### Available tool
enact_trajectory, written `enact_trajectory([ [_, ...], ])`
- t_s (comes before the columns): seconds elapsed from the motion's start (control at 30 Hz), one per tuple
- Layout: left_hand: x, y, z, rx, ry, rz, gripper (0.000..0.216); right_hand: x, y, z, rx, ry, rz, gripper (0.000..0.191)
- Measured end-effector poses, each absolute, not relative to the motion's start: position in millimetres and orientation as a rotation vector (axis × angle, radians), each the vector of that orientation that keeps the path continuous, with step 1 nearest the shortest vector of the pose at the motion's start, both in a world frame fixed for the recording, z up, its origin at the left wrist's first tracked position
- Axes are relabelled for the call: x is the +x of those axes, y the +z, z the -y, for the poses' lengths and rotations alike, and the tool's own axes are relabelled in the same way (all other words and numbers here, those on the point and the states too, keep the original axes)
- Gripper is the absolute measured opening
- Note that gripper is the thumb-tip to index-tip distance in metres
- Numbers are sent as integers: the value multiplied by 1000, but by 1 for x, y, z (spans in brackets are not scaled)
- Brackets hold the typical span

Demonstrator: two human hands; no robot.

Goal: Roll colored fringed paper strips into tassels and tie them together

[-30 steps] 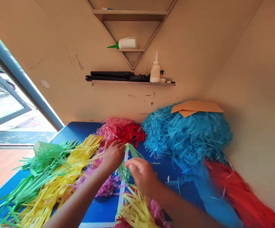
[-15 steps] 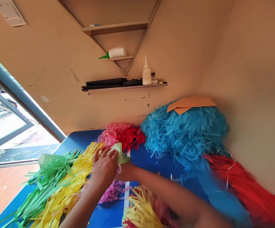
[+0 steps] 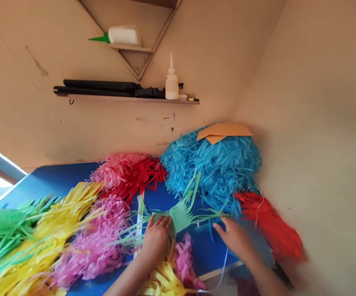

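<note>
A pale green fringed paper lies across the middle of the table, its solid middle band flat and its cut strips fanning out to both sides. My left hand rests on it with the fingers lying over the left edge of the band. My right hand is at the strip ends on the right, thumb and fingers apart; whether it touches them is unclear. Below my left hand are yellow paper strips. A small pink-purple bunch lies between my forearms.
Purple, yellow and green strip piles cover the left of the blue table. Behind are pink-red strips and a big blue heap topped by orange paper. A wall shelf holds a glue bottle.
The green paper, earlier bunched up between both hands, now lies spread out with its strips fanned. My right hand has moved away to the right. The view has shifted right and downward.
</note>
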State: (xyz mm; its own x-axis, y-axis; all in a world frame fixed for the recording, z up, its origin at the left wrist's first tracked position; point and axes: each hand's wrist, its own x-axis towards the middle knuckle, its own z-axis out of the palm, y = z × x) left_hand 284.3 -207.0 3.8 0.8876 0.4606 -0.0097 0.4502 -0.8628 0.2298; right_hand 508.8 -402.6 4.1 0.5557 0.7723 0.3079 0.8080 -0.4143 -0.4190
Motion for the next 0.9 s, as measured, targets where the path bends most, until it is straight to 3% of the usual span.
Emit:
enact_trajectory([
  [0.13, 286, 6, 207, 2760, 78, -715, 53, 488, 31, 414, -2178, -369, 1214, 23],
  [0.2, 290, 12, 205, 2785, 122, -698, 52, 459, 35, 386, -1960, -265, 1527, 19],
  [0.27, 296, 17, 202, 2822, 191, -677, 49, 437, 32, 346, -1856, -77, 1789, 50],
  [0.43, 302, 24, 180, 2906, 361, -830, 43, 443, 15, 280, -1854, -35, 1698, 37],
  [0.6, 261, 34, 130, 2871, 437, -1174, 37, 457, 5, 288, -1717, -164, 1738, 39],
  [0.73, 223, 48, 123, 2881, 545, -1480, 48, 446, -12, 299, -1668, -156, 1816, 38],
  [0.8, 219, 56, 143, 2913, 612, -1314, 54, 441, -17, 296, -1696, -136, 1789, 35],
  [0.9, 237, 61, 190, 2755, 648, -604, 37, 440, -11, 284, -1820, -105, 1671, 28],
])
